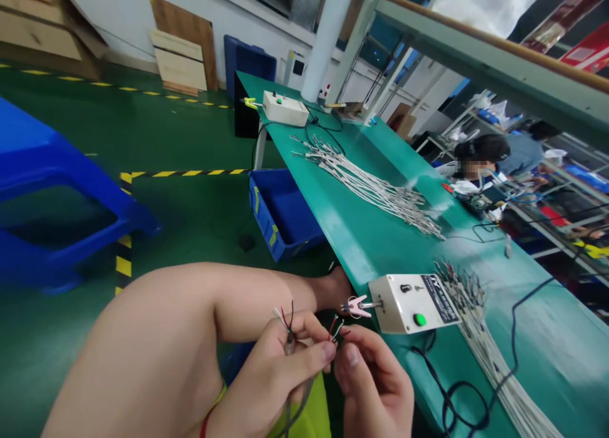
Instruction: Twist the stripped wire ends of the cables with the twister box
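Head view: left hand fingers clench round cable; right hand pinches thin wires.

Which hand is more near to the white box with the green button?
The right hand is nearer, just below the white box in this view, not touching it. The left hand is farther left, holding thin coloured wires.

The cable has a matt grey plastic sheath, and its thin wires have glossy coloured insulation. The bench top is smooth, glossy green. The tester is a matt white box; the crate and stool are blue plastic.
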A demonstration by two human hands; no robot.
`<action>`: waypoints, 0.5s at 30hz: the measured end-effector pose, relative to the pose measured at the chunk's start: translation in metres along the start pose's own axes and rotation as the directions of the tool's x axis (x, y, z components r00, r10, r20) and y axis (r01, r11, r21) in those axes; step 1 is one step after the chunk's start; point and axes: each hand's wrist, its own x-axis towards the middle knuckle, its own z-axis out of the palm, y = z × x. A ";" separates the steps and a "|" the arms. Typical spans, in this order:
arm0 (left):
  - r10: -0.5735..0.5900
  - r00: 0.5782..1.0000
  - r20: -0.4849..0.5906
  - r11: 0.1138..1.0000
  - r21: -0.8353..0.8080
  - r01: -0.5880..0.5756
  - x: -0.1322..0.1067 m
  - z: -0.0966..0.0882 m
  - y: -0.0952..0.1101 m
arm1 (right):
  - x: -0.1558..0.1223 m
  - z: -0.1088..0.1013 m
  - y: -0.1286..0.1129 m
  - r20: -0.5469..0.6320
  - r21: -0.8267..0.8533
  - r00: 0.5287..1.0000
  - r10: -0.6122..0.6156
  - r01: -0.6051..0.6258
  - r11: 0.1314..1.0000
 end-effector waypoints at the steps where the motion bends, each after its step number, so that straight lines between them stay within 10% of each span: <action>1: 0.007 1.000 0.003 1.000 0.002 -0.007 0.001 -0.002 -0.001 | 0.003 0.002 -0.010 -0.001 0.031 1.000 0.009 -0.009 0.999; 8: 0.162 0.976 -0.144 0.956 0.269 -0.119 0.005 -0.004 -0.001 | 0.008 0.017 -0.024 -0.093 -0.032 0.985 -0.145 0.142 0.989; 15: 0.562 0.824 -0.075 0.640 0.671 -0.375 -0.008 0.000 -0.011 | -0.005 0.038 -0.024 -0.210 -0.136 0.923 -0.324 0.301 0.944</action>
